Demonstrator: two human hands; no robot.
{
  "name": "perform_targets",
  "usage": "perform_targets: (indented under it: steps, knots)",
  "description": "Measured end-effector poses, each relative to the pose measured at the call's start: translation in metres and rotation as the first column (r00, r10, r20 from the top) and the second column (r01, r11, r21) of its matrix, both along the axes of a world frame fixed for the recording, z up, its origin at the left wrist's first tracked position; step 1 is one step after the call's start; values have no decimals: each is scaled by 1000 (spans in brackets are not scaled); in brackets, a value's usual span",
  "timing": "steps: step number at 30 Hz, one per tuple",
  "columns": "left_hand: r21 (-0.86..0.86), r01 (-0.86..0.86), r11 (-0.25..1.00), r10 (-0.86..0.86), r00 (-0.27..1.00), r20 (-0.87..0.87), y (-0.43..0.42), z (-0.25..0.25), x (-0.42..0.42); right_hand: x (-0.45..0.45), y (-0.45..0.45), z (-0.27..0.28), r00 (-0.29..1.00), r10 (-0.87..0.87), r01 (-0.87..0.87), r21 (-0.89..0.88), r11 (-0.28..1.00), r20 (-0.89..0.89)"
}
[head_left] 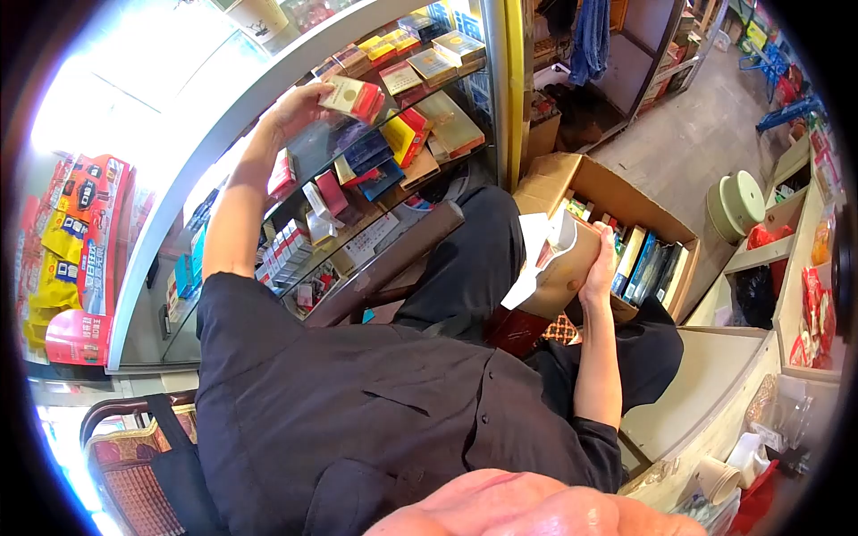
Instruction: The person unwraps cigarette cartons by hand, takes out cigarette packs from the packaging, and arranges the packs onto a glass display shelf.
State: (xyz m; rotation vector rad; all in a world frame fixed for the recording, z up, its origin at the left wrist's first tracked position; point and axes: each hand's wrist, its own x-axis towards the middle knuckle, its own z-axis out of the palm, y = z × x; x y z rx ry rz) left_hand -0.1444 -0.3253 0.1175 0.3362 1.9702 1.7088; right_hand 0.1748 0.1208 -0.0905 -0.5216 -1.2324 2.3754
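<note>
My left hand point(299, 109) is closed on a red and cream cigarette pack point(351, 96), held over the glass shelves of a display case. Packs in several colours lie around it: a dark blue one point(368, 156) and a yellow and red one point(404, 138) are just below. My right hand point(602, 268) grips the raised flap of an open cardboard box point(572, 246) beside my knee. White paper point(529, 255) sticks out at that flap. Rows of packs point(648, 268) stand inside the box. Whether my right fingers hold anything besides the flap is hidden.
The case's curved frame point(183, 165) runs along my left side. A brown chair arm point(384, 263) lies between me and the shelves. Bagged goods point(76, 246) hang at far left. A pale green stool point(737, 205) stands on the floor at right, near white shelving point(786, 223).
</note>
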Motion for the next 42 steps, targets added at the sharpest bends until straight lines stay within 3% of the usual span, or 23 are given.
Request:
perform_targets:
  steps: [1,2,5,10,13,14,16,20,22,23,25,26,29,33,35,37,39,42]
  knots:
    - [21,-61,998,60,997,55,3,-1,-9,0,0,-2,1000,-11,11,-13,1000,21]
    - [-6,22,1000,-21,996,84,-6,-1,-29,1,4,-7,1000,12,-12,10,1000,25]
    - [-54,-13,998,20,989,146,3,3,-44,1,5,-9,1000,17,-17,9,1000,17]
    - [-215,108,971,-102,994,40,0,1,-78,-1,3,-5,999,-19,18,15,1000,35]
    - [-365,148,919,-201,973,-113,7,-3,-90,-2,1,1,1000,-5,4,9,1000,29]
    - [-540,108,834,-268,936,-228,13,-2,-92,-2,1,2,1000,5,-5,4,1000,20]
    - [-687,21,727,-371,853,-366,31,6,-76,-3,0,3,1000,15,-15,-3,1000,12]
    - [-698,76,712,-396,864,-309,60,15,-49,-2,1,0,1000,6,-6,-18,1000,3]
    - [-880,31,473,-617,725,-306,66,19,-36,-1,1,-1,1000,7,-7,-22,1000,-2]
    - [-881,32,472,-618,724,-305,65,14,-36,-1,1,-1,1000,8,-8,-13,1000,1]
    - [-922,-168,350,-731,566,-380,66,9,-28,-2,0,0,1000,13,-13,-6,1000,1]
    - [-923,-126,364,-669,654,-353,69,9,-28,-3,-1,0,1000,18,-18,-6,1000,-8]
    - [-897,-169,408,-586,705,-399,75,5,-35,-3,1,-1,1000,26,-26,17,1000,-5]
    - [-867,-274,417,-598,636,-488,102,15,-32,-2,1,2,999,29,-29,-12,1000,23]
    - [-881,-155,447,-593,686,-422,115,19,-33,-1,1,4,999,29,-29,8,1000,23]
    - [-875,-202,440,-613,644,-457,128,14,-28,-1,0,6,999,30,-31,27,999,22]
    - [-923,-229,309,-626,682,-379,137,15,-21,0,-1,7,999,31,-32,52,998,18]
    - [-915,-247,319,-605,690,-397,135,4,-29,-1,1,4,999,34,-34,25,999,-15]
